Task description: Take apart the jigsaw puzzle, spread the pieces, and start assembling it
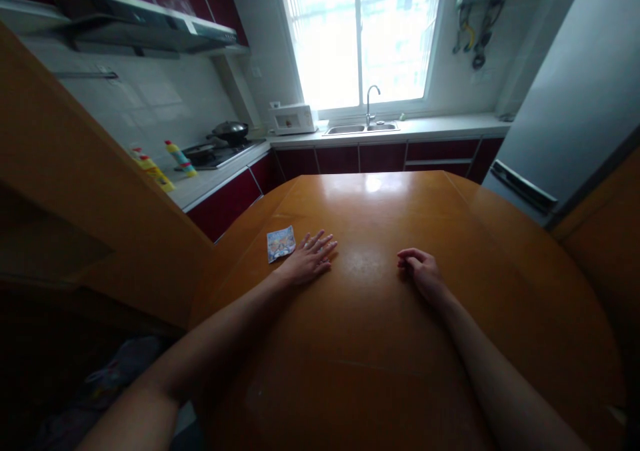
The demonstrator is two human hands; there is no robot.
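Observation:
My left hand (pixel 311 259) lies on the brown wooden table (pixel 370 331), palm down with its fingers spread. Just left of it, close to the knuckles, is a small flat packet (pixel 281 243) with a blue and pale printed pattern. On the right, my right hand (pixel 421 272) rests on the table, its fingers curled inward and the thumb against them. The inside of that hand is hidden, so I cannot tell whether anything is in it. Bare tabletop lies between the two hands.
Beyond the table runs a counter with a sink (pixel 345 129), a faucet (pixel 371 104) and a white microwave (pixel 294 119). To the left are a stove with a wok (pixel 230 131) and yellow bottles (pixel 181 158). A grey refrigerator (pixel 555 104) stands at right.

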